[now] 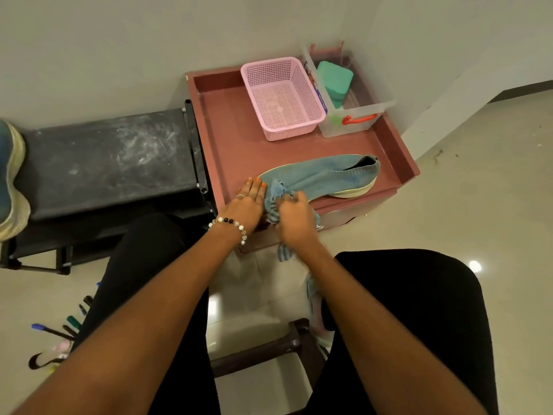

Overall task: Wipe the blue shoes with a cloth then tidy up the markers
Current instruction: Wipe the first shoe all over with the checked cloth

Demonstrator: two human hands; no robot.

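One pale-blue knit shoe (323, 175) with cream sole lies sideways.

Two blue knit shoes with pale soles (323, 176) (10, 178), one blue striped cloth (273, 202), one pink perforated plastic basket (281, 97), one clear plastic box (350, 115), and several scattered markers (64, 324), their exact number unclear.

No legible text on anything

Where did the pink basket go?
The pink basket sits at the back of the reddish tray, right of centre in the head view, beside the clear box and behind the blue shoe.
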